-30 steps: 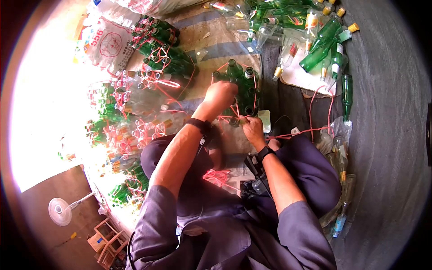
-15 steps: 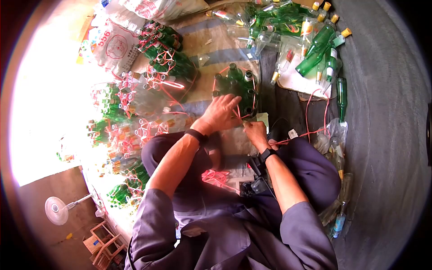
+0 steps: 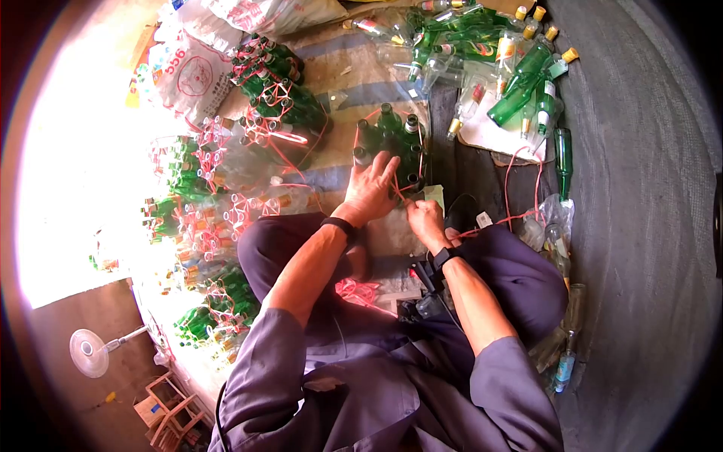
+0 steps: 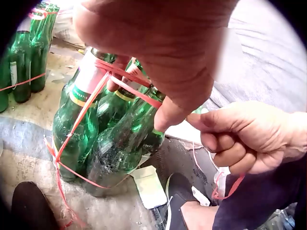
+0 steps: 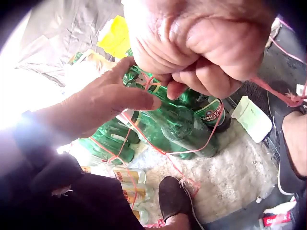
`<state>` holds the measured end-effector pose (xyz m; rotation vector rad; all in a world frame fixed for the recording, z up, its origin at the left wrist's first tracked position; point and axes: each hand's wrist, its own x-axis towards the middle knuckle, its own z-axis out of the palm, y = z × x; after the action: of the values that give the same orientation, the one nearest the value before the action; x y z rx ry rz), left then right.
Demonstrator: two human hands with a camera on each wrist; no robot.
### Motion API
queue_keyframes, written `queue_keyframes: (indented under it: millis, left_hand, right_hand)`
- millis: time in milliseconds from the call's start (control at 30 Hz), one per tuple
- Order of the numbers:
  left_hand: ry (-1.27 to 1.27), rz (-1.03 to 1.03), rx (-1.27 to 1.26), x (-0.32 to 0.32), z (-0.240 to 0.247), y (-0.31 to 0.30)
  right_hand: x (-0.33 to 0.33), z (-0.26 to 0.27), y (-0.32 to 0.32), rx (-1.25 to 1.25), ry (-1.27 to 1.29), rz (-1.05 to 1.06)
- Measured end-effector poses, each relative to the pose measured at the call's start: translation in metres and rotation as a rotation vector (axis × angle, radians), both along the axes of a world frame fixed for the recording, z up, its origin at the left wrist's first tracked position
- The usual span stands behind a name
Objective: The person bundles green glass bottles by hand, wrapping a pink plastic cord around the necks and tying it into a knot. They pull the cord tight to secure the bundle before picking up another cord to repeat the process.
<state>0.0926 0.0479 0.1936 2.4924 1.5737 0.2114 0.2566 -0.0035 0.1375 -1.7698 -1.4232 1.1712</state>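
Note:
A bundle of green glass bottles stands upright before me, pink plastic string running round the bodies and across the necks. My left hand lies over the near necks with fingers extended, a fingertip showing beside the string crossing in the left wrist view. Its thumb points down towards my right hand. That right hand has its fingers curled round the string, close to the bundle's near right side; a tail of string hangs below the fist. One bottle shows a Tsingtao label in the right wrist view.
Tied bottle bundles stand to the left, near a printed white sack. Loose bottles lie in a heap at the far right. A pile of pink string sits between my legs. A pale green card lies beside the bundle.
The left hand has come down from above the bottles to the near necks, its fingers spreading. The right hand stays near the bundle's near right side, holding the string.

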Motion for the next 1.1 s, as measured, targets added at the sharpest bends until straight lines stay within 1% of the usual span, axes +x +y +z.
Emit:
queue_keyframes:
  millis: [167,233,333,467,533,567,633,733,833,967,1033,1100]
  left_hand:
    - [0.05,0.016,-0.015,-0.003,-0.005,0.003]
    - [0.039,0.022,-0.019,-0.003,-0.007,0.002]
    - [0.04,0.041,-0.007,-0.001,-0.008,0.001]
    - [0.041,0.051,-0.008,0.001,-0.007,0.001]
    - [-0.019,0.03,0.009,0.002,0.001,0.0]
    - [-0.018,0.03,0.005,0.003,0.001,-0.001]
    - [-0.048,0.007,0.053,0.004,0.003,-0.001]
    - [-0.092,0.031,0.058,0.005,-0.005,0.001]
    - [-0.037,0.058,0.024,0.009,-0.001,0.0]
    - [-0.084,0.066,0.071,0.008,-0.017,0.0]
    - [-0.069,0.087,0.11,0.009,-0.021,0.0]
    - [-0.072,0.097,0.093,0.009,-0.022,0.0]
  right_hand:
    - [0.005,0.008,-0.005,0.038,-0.055,0.029]
    - [0.008,0.009,-0.004,-0.003,-0.013,0.014]
    - [0.01,0.01,-0.004,0.001,-0.01,0.01]
    - [0.012,-0.001,-0.001,-0.021,-0.045,0.04]
    - [0.014,-0.007,-0.001,0.086,-0.096,0.064]
    - [0.016,-0.006,-0.001,0.082,-0.094,0.064]
    - [0.018,-0.003,0.001,-0.048,-0.012,0.073]
    - [0.016,-0.002,0.001,0.0,-0.078,0.095]
    - [0.015,0.007,0.0,-0.061,-0.078,0.084]
    - [0.017,-0.001,-0.001,-0.046,-0.042,0.094]
    - [0.019,0.003,-0.002,0.007,-0.086,0.094]
    - [0.024,0.003,-0.003,-0.027,-0.07,0.089]
